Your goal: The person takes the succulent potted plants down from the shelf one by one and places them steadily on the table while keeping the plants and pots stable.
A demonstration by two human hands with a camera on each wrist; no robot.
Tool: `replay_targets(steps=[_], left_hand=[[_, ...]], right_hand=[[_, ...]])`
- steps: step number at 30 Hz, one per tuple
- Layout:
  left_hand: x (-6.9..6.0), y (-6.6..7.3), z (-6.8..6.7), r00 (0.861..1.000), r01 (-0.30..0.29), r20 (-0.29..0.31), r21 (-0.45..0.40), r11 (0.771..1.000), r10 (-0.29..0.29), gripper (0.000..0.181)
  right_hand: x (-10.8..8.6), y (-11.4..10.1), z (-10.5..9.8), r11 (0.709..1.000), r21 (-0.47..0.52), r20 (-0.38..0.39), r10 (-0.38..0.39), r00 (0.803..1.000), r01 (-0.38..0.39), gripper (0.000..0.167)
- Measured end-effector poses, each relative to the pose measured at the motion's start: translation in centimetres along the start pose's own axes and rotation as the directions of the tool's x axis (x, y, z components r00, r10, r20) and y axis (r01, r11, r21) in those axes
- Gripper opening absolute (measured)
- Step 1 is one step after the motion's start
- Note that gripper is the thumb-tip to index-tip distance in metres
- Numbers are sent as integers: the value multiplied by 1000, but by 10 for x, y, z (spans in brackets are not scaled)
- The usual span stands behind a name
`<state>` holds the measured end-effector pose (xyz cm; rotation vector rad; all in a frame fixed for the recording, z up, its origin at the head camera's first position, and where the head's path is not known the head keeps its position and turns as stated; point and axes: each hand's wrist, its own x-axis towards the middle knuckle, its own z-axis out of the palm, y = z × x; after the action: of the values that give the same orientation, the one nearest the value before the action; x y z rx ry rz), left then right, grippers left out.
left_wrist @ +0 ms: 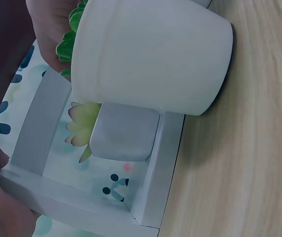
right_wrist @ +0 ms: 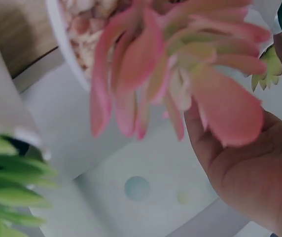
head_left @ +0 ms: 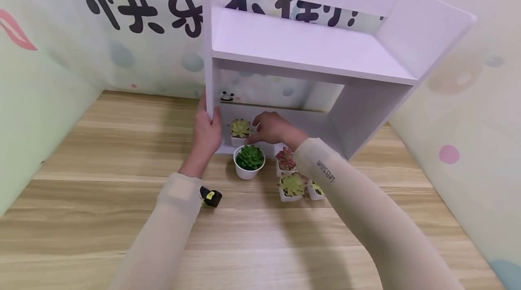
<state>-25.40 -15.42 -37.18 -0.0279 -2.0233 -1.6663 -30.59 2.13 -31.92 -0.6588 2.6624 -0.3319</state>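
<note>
A white shelf unit (head_left: 309, 39) stands upright on the wooden table. My left hand (head_left: 206, 131) grips the front edge of its left side panel, thumb on the inner face; the left wrist view shows this hand (left_wrist: 3, 192) too. Inside, on the bottom board, stands a yellow-green succulent (head_left: 240, 127) in a small white pot (left_wrist: 125, 132). My right hand (head_left: 273, 128) hovers just right of it, fingers loosely bent and nothing visibly held; whether the thumb touches the pot I cannot tell. In front stands a green succulent (head_left: 250, 158) in a round white pot (left_wrist: 151, 54).
Right of the round pot are a pink succulent (head_left: 286, 159), another yellow-green one (head_left: 292, 185) and a third small pot (head_left: 315, 191) partly behind my right sleeve. A small black object (head_left: 212, 197) with a yellow mark lies by my left cuff. Patterned walls enclose the table.
</note>
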Motion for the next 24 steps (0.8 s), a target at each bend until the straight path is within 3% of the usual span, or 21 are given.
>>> replay_targets(steps=[9,24], left_hand=[[0,1,1,1000,-2,7,-16,1000,2,55],[-1,1,0,1000,-2,-2,4,1000,2,54]], right_hand=[[10,1,8,1000,27,11,-11,1000,11,60],[11,-5,10,993,110,6,33,999,-33,63]])
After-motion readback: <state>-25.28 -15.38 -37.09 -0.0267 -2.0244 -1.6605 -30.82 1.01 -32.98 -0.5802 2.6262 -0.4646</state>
